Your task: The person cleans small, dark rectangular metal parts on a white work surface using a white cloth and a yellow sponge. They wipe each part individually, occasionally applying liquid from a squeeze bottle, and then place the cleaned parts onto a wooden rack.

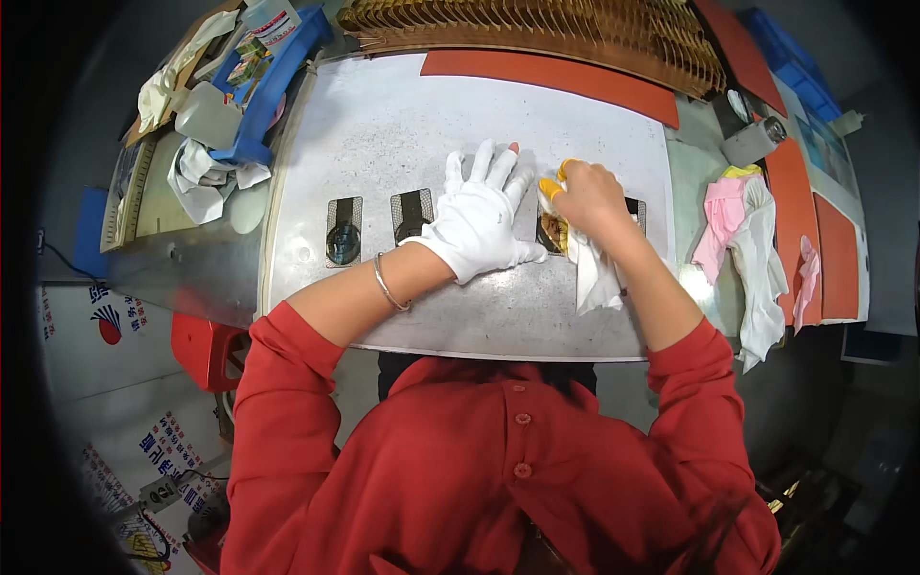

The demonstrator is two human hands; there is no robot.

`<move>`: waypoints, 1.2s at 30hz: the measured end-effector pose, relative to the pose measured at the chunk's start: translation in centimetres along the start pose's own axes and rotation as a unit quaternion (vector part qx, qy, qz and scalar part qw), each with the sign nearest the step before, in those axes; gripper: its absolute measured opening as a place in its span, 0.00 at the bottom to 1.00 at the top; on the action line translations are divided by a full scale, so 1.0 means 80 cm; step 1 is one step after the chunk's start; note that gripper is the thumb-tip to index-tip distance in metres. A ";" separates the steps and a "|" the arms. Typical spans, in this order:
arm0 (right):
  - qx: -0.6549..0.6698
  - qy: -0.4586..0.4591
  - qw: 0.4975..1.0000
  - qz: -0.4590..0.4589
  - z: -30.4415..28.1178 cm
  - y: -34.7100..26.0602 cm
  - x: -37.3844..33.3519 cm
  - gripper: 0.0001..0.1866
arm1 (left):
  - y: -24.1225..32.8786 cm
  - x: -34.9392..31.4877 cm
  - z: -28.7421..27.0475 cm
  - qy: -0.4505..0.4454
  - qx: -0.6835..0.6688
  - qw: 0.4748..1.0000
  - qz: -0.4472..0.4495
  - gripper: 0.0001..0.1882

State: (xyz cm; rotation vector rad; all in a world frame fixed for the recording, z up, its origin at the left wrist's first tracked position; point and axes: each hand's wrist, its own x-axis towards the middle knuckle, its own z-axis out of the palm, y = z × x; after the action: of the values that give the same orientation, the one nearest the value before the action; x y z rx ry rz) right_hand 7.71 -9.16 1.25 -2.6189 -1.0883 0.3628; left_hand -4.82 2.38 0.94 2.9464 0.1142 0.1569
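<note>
My left hand (477,218), in a white glove with one bare fingertip, rests palm down on the white-topped table (460,321), fingers spread. My right hand (592,201) wears yellow finger cots and grips a white cloth (596,278), pressing it at a small dark rectangular plate (551,233). More such plates lie in the same row: one at the left (344,232), another beside the glove (411,213), and a third (635,211) partly hidden behind my right wrist. Each has a speckled mesh-like border; the left one shows a round dark shape.
A slotted brown rack (537,34) stands along the back, behind an orange-red strip (556,81). A blue tray (257,129) and a whitish bottle (208,115) are at the left. At the right lie pink (717,222) and white cloths (757,249), near a metal canister (754,142).
</note>
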 end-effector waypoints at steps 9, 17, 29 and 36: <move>-0.011 0.002 1.000 0.001 0.008 -0.013 -0.044 0.10 | -0.006 0.004 -0.001 0.009 0.021 0.995 0.099 0.42; 0.011 0.016 1.000 -0.020 0.020 -0.016 -0.089 0.12 | -0.007 0.011 -0.015 -0.073 0.037 0.989 0.123 0.55; -0.028 0.013 0.997 -0.067 -0.006 -0.026 -0.114 0.15 | -0.050 -0.023 -0.053 -0.052 -0.003 0.998 0.031 0.54; 0.012 -0.005 0.994 -0.108 -0.002 -0.075 -0.014 0.15 | -0.059 -0.078 -0.025 0.047 0.072 0.996 -0.031 0.50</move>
State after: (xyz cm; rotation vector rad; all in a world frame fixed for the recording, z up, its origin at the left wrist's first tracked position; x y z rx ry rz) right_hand 3.14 -5.94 3.62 -2.4491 -1.3459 0.3390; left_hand -11.58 6.81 1.39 3.0742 0.2394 0.2893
